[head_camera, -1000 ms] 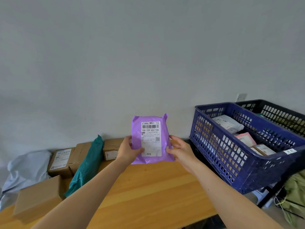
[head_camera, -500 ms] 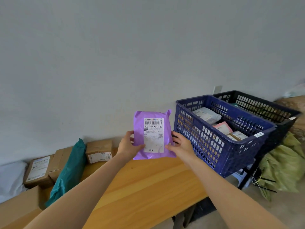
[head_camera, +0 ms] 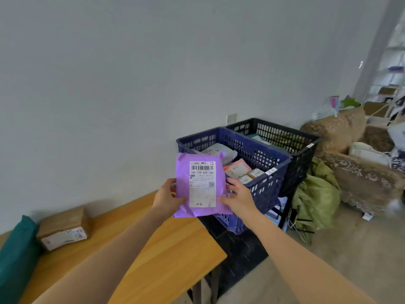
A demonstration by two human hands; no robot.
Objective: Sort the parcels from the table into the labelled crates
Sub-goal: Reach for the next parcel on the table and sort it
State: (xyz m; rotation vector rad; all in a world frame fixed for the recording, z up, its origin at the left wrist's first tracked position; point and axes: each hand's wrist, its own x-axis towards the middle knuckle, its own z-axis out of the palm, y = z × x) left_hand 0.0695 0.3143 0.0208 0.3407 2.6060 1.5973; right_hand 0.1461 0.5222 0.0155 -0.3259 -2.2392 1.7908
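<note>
Upright purple parcel (head_camera: 183,178), label (head_camera: 202,184) toward the camera

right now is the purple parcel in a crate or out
Out. Left hand and right hand hold the parcel up before the blue crate.

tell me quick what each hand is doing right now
Left hand: holding the purple parcel by its left edge.
Right hand: holding the same parcel by its right edge.
</note>
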